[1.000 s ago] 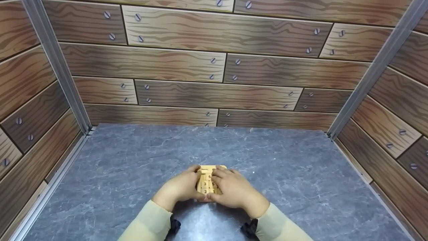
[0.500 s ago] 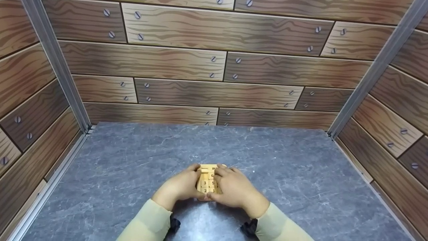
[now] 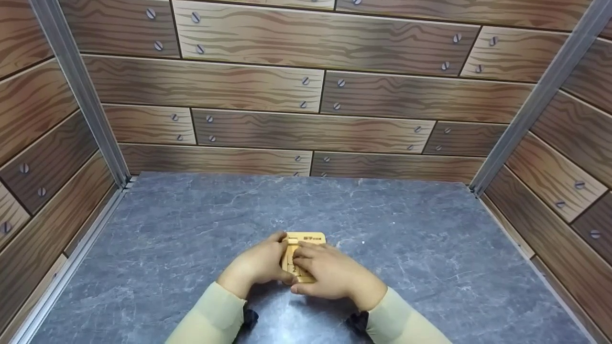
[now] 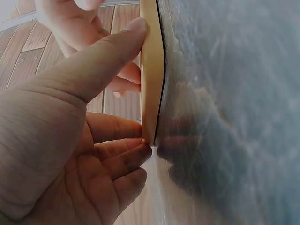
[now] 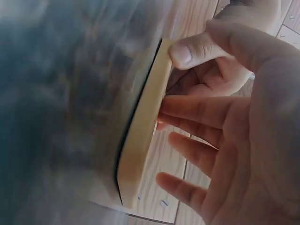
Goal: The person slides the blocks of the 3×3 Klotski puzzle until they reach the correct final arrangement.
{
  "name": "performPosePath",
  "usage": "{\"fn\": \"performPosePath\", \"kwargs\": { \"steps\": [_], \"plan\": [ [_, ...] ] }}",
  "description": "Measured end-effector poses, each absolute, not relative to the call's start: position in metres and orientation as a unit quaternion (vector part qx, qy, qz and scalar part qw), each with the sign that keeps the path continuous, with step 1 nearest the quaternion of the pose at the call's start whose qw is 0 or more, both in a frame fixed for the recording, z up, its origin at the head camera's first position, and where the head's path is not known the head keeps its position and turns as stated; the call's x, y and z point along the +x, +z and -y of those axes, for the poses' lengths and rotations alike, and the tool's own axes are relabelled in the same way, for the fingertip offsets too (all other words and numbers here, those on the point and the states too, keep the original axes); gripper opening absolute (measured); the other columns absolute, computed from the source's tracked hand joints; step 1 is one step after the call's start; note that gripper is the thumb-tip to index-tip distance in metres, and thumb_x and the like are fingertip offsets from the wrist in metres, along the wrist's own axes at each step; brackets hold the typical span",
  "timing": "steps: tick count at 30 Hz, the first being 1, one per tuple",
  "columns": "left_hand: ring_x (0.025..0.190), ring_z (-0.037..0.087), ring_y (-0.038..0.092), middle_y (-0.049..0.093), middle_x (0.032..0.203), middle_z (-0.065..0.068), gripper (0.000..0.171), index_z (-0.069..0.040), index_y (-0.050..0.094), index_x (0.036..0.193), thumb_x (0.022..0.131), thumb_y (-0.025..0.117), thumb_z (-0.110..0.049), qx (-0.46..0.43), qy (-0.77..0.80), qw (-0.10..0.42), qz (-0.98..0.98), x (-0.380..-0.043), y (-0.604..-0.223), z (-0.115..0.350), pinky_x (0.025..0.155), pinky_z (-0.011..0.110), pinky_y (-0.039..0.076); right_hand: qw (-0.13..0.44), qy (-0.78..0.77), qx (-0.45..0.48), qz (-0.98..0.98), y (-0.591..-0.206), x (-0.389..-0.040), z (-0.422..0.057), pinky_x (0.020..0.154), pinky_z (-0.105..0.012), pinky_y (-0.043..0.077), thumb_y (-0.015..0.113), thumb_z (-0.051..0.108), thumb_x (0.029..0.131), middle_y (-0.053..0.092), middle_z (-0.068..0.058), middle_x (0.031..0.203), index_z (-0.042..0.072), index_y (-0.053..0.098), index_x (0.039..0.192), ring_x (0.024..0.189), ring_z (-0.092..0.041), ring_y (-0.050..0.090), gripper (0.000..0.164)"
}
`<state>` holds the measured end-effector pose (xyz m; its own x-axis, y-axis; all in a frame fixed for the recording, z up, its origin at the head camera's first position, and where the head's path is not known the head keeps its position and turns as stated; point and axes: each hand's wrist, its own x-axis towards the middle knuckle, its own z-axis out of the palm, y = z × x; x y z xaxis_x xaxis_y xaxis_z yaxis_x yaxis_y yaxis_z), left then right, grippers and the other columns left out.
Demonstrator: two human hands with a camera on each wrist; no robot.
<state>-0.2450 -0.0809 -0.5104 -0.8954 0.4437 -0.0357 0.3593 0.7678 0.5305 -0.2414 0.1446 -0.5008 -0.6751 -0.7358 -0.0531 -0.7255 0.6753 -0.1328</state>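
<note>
A wooden number slide puzzle (image 3: 311, 236), with dark print along its far border, lies on the table in front of me. My left hand (image 3: 260, 261) holds its left side, thumb (image 4: 135, 33) at the near edge and fingertips round the far left corner. My right hand (image 3: 331, 270) reaches over the board from the right, extended fingers touching the tiles and hiding most of them. A tile marked 2 (image 3: 294, 269) shows beyond its fingertips. In the right wrist view, the puzzle's pale side (image 5: 143, 133) runs beside my right fingers, the ring and little fingers apart from it.
The table (image 3: 201, 210) has a grey-blue marbled surface, shiny near me. Wood-plank printed walls (image 3: 267, 91) rise at the back and both sides, with metal corner posts (image 3: 79, 91). A metal rail follows the left table edge.
My right hand has shifted left over the tiles, covering the ones marked 3, 5, 6 and 1 and baring the right border. Its thumb has left the near edge. The left hand keeps its hold.
</note>
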Motion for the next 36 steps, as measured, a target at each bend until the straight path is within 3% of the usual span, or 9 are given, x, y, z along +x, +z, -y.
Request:
{"fn": "performPosePath", "kwargs": {
  "steps": [4, 15, 23, 36],
  "plan": [
    [0.159, 0.050, 0.052, 0.045, 0.176, 0.029, 0.099, 0.010, 0.057, 0.158, 0.082, 0.101, -0.034, 0.213, 0.262, 0.082, -0.938, -0.246, -0.510, 0.080, 0.134, 0.060, 0.045, 0.082, -0.055, -0.386, -0.917, -0.500, -0.243, -0.147, 0.140, -0.065, 0.032, 0.062, 0.073, 0.105, 0.048, -0.005, 0.180, 0.012, 0.057, 0.166, 0.172, -0.031, 0.039, 0.086],
    [0.158, 0.051, 0.053, 0.044, 0.176, 0.031, 0.093, 0.006, 0.060, 0.158, 0.083, 0.100, -0.033, 0.219, 0.268, 0.081, -0.935, -0.247, -0.510, 0.082, 0.134, 0.062, 0.045, 0.101, -0.065, -0.367, -0.923, -0.504, -0.250, -0.151, 0.143, -0.066, 0.025, 0.059, 0.072, 0.107, 0.039, -0.002, 0.185, 0.015, 0.046, 0.174, 0.176, -0.033, 0.028, 0.088],
    [0.162, 0.049, 0.048, 0.042, 0.179, 0.026, 0.100, 0.008, 0.054, 0.162, 0.086, 0.099, -0.040, 0.206, 0.256, 0.096, -0.940, -0.246, -0.510, 0.080, 0.136, 0.061, 0.042, 0.114, -0.063, -0.355, -0.926, -0.505, -0.248, -0.151, 0.144, -0.066, 0.023, 0.054, 0.076, 0.108, 0.034, 0.000, 0.187, 0.016, 0.041, 0.176, 0.178, -0.031, 0.024, 0.092],
    [0.162, 0.049, 0.049, 0.043, 0.179, 0.026, 0.102, 0.010, 0.057, 0.159, 0.084, 0.100, -0.043, 0.198, 0.258, 0.096, -0.941, -0.248, -0.506, 0.080, 0.136, 0.062, 0.043, 0.172, -0.064, -0.351, -0.918, -0.491, -0.236, -0.150, 0.146, -0.061, 0.015, 0.068, 0.085, 0.093, 0.014, -0.002, 0.192, 0.016, 0.026, 0.181, 0.181, -0.028, 0.004, 0.119]
  ]
}}
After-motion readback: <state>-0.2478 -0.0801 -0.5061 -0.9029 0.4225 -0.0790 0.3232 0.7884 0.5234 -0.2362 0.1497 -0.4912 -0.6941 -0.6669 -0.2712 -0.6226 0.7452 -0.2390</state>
